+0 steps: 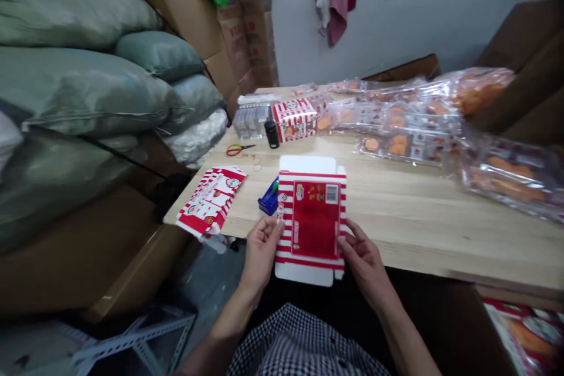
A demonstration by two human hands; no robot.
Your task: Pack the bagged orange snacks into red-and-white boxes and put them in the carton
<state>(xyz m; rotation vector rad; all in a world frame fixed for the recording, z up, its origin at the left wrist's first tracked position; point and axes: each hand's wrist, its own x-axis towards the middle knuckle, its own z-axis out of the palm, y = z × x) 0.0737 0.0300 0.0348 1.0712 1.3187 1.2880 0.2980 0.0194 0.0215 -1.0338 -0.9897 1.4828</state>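
Between my hands is a flattened red-and-white striped carton, with a barcode on its upper right and white flaps at top and bottom. My left hand pinches its left edge, thumb on the front. On the right edge my right hand grips it, the thumb on the face and fingers behind. Just past the left edge, a blue tape dispenser is partly covered by the carton. More striped flat cartons lie at the table's left corner.
On the wooden table are scissors, a black bottle, an assembled striped box and a clear plastic stack. Clear packs with orange items spread along the back and right. Stuffed sacks rise at left.
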